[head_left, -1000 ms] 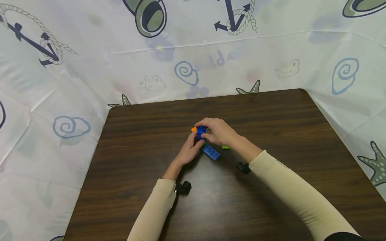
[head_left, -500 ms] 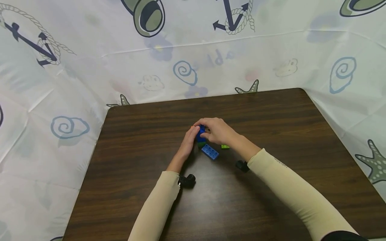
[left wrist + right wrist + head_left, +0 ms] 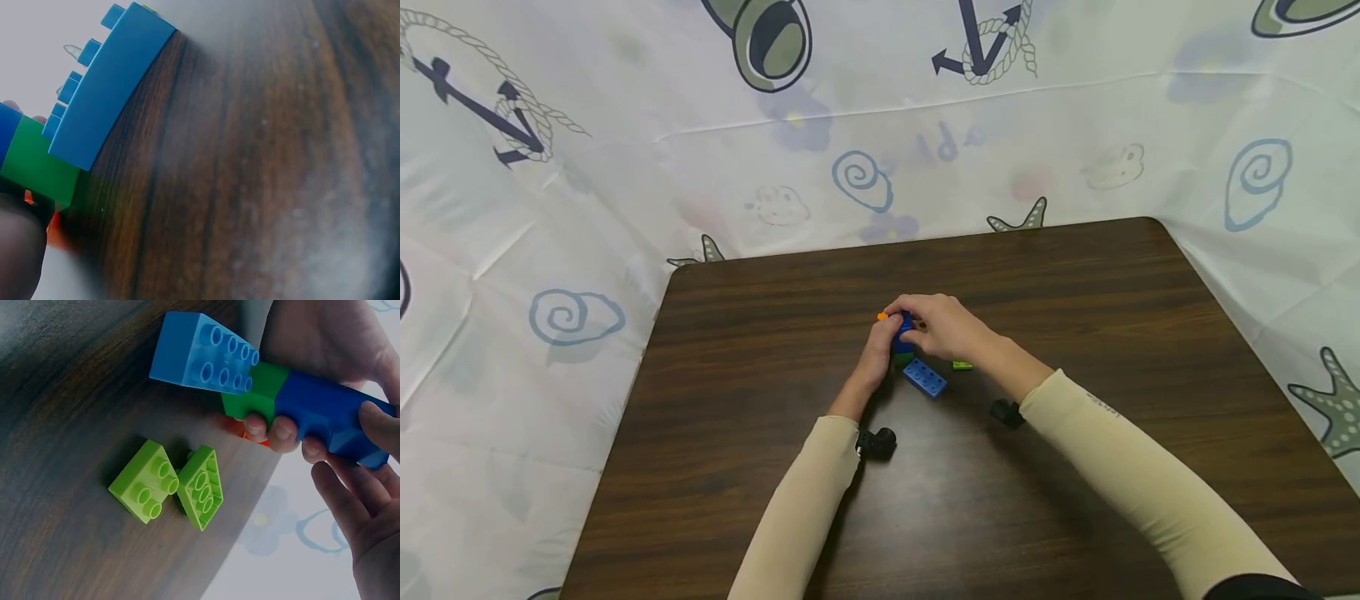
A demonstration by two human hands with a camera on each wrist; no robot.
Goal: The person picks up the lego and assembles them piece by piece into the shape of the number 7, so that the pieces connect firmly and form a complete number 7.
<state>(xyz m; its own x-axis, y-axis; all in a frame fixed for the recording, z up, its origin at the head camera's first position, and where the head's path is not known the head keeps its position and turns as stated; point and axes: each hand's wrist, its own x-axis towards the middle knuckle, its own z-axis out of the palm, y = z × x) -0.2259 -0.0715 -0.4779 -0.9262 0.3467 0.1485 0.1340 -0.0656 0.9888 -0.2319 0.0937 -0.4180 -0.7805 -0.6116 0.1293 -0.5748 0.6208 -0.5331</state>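
A stack of toy building bricks, green at the bottom and dark blue above (image 3: 904, 340), stands on the table between both hands. My left hand (image 3: 875, 357) grips its left side; in the right wrist view its fingertips (image 3: 284, 433) curl round the green brick (image 3: 267, 394) and the dark blue part (image 3: 325, 409). My right hand (image 3: 951, 327) holds the upper dark blue end, fingers over the top and thumb at the near side. An orange piece (image 3: 882, 317) shows behind the left fingers, mostly hidden. Close in front of the stack lies a lighter blue brick (image 3: 925, 378), studs up.
Two lime green pieces lie by the right wrist: a studded brick (image 3: 145, 481) and another piece (image 3: 201, 489) tipped with its hollow underside showing. The brown wooden table (image 3: 737, 400) backs onto a printed white cloth (image 3: 700, 175). Each wrist wears a small black camera (image 3: 877, 444).
My left hand has moved up and to the right along the stack, uncovering the green brick below. The right hand keeps nearly the same place on the dark blue end.
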